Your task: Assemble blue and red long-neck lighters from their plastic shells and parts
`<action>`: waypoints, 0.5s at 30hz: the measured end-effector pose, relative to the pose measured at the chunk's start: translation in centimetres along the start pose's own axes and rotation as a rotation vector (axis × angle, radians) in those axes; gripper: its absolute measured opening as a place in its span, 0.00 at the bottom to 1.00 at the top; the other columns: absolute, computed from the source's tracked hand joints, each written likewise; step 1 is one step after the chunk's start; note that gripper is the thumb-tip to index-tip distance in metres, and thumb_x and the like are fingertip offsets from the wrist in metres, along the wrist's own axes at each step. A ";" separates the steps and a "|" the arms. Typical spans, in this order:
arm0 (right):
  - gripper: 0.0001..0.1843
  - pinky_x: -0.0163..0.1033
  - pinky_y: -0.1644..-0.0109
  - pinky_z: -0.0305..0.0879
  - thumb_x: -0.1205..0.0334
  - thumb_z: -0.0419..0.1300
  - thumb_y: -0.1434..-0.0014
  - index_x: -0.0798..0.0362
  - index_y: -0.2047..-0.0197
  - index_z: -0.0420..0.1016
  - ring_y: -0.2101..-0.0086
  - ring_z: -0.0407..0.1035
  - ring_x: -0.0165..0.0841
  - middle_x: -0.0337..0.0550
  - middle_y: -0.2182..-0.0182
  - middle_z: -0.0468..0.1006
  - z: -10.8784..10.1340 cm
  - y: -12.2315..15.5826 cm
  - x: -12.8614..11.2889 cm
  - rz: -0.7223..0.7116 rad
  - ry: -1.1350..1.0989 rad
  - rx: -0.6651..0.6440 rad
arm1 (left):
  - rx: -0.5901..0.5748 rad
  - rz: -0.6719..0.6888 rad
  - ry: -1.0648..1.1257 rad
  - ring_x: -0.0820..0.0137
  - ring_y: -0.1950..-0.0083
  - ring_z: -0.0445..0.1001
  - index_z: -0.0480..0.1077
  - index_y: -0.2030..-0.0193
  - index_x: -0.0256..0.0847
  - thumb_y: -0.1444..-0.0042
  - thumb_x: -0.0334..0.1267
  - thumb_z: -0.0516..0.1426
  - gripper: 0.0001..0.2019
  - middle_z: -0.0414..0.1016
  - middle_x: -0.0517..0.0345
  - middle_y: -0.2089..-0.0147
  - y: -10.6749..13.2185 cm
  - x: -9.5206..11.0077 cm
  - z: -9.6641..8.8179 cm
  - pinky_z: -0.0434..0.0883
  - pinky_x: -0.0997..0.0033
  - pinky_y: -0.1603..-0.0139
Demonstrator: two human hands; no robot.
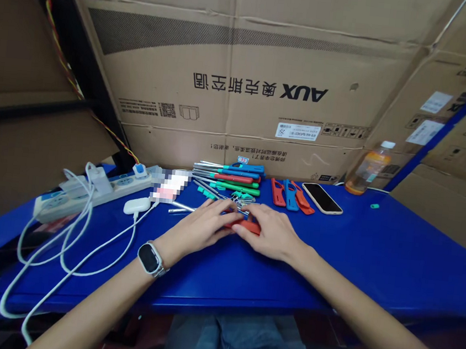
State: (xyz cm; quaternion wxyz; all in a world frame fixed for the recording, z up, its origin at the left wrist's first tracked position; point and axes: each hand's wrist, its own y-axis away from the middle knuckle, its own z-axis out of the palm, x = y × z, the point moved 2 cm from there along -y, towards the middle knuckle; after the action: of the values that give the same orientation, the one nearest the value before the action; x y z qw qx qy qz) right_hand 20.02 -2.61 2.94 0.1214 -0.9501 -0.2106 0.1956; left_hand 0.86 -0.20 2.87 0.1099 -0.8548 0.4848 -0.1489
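Observation:
My left hand (207,222) and my right hand (272,234) meet over the blue table, fingers curled around a red-orange lighter handle (248,226). Both thumbs press on its near side, and the fingers cover much of it. A silver metal tube (182,207) lies left of my left fingers; whether it joins the handle is hidden. Just beyond the hands is a pile of long-nosed lighters (236,179) in blue, red and green, with metal tubes pointing left. Small teal pieces (206,193) and small metal parts (242,199) lie in front of the pile.
Right of the pile lie a red handle shell (277,193), a blue one (291,196) and an orange-red one (305,200), then a phone (322,199). A drink bottle (369,169) stands farther right. Leftward are a power strip (101,197), white cables (80,225) and cardboard (162,89) behind.

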 end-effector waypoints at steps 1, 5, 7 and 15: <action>0.24 0.40 0.60 0.61 0.41 0.55 0.38 0.48 0.47 0.72 0.60 0.73 0.42 0.47 0.60 0.79 0.0 -0.1 -0.2 0.017 -0.024 -0.040 | 0.012 0.032 -0.004 0.59 0.45 0.69 0.67 0.43 0.45 0.34 0.35 0.53 0.14 0.69 0.49 0.44 -0.5 0.1 -0.2 0.64 0.57 0.45; 0.21 0.37 0.66 0.60 0.43 0.54 0.36 0.49 0.51 0.74 0.69 0.71 0.37 0.43 0.68 0.79 0.3 -0.4 0.7 0.143 -0.239 -0.023 | 0.296 0.027 -0.032 0.56 0.39 0.65 0.64 0.42 0.44 0.39 0.40 0.60 0.20 0.67 0.47 0.40 -1.6 -0.8 -1.6 0.62 0.55 0.41; 0.22 0.35 0.70 0.58 0.42 0.53 0.36 0.50 0.55 0.75 0.74 0.67 0.33 0.39 0.73 0.75 0.6 -0.3 1.7 0.181 -0.386 0.018 | 0.526 -0.084 0.000 0.57 0.41 0.66 0.65 0.44 0.42 0.42 0.44 0.62 0.21 0.68 0.47 0.43 -1.3 -1.8 -2.2 0.64 0.56 0.42; 0.21 0.30 0.78 0.58 0.42 0.55 0.37 0.51 0.53 0.65 0.81 0.61 0.26 0.32 0.77 0.69 2.9 0.1 1.8 0.228 -0.877 -0.039 | 0.368 -0.564 0.823 0.68 0.68 0.71 0.75 0.64 0.38 0.42 0.58 0.56 0.22 0.74 0.57 0.70 -1.2 -2.7 1.7 0.69 0.71 0.67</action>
State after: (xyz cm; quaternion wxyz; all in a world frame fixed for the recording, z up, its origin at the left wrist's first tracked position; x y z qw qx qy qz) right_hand 20.33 -1.42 -0.30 -0.0194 -0.7965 -0.1398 0.5879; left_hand 1.07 2.80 1.30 0.0145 -0.7893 0.2051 -0.5786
